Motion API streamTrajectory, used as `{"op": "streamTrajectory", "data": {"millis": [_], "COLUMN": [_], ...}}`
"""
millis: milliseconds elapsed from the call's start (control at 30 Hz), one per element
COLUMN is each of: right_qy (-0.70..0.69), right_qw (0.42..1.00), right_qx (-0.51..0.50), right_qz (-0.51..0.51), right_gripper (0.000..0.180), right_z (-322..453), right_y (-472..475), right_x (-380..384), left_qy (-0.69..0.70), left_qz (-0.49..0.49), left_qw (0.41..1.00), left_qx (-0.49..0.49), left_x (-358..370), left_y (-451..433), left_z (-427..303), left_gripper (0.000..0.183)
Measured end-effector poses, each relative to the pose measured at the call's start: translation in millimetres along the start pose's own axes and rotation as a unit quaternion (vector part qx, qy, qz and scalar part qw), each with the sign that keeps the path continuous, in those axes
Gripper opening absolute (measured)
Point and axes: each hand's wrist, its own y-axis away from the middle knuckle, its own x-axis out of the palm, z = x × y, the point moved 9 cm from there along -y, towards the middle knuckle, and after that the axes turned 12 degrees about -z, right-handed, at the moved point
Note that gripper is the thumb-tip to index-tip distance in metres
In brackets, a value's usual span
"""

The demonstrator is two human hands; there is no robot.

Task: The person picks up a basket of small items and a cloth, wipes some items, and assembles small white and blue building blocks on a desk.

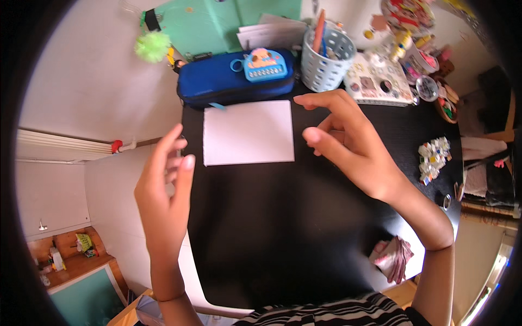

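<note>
A blank white sheet of paper [248,132] lies on the black desk [269,228], just in front of a blue zippered pencil case [212,79]. To the left of the sheet my left hand [165,183] hovers, fingers apart and holding nothing. On the other side my right hand [350,142] is raised, thumb and fingers spread with nothing between them. A blue toy-like case with a puppy figure [265,67] rests on top of the pencil case. A small light-blue strip [217,106] touches the sheet's upper edge.
A perforated light-blue pen basket [322,75] stands behind my right hand, beside a sticker-covered white box [377,87]. Farther right are a cluster of clear, cube-like beads [434,159] and a round metallic item [447,202]. Pink folded cloth [393,258] lies near the front right edge.
</note>
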Motion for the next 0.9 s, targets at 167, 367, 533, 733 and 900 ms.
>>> {"op": "streamTrajectory", "data": {"millis": [167,367,533,733,900], "right_qy": [-0.190,-0.198,-0.210,-0.152,0.152], "right_qw": [0.978,0.975,0.969,0.977,0.981], "right_qx": [0.082,0.088,0.102,0.109,-0.037], "right_qz": [0.025,-0.042,-0.079,-0.106,-0.113], "right_gripper": [0.070,0.075,0.069,0.042,0.046], "right_z": [19,18,0,-37,-30], "right_y": [54,107,156,224,261], "right_x": [-32,-96,-130,-149,-148], "left_qy": [0.408,0.546,0.433,0.247,0.119], "left_qz": [0.104,0.214,0.215,0.370,0.354], "left_qw": [0.906,0.806,0.870,0.895,0.923], "left_qx": [-0.026,-0.080,-0.099,-0.017,0.095], "left_x": [5,33,57,111,146], "left_y": [52,107,168,244,271], "left_z": [-44,-78,-93,-126,-158], "left_gripper": [0.089,0.091,0.089,0.064,0.060]}}
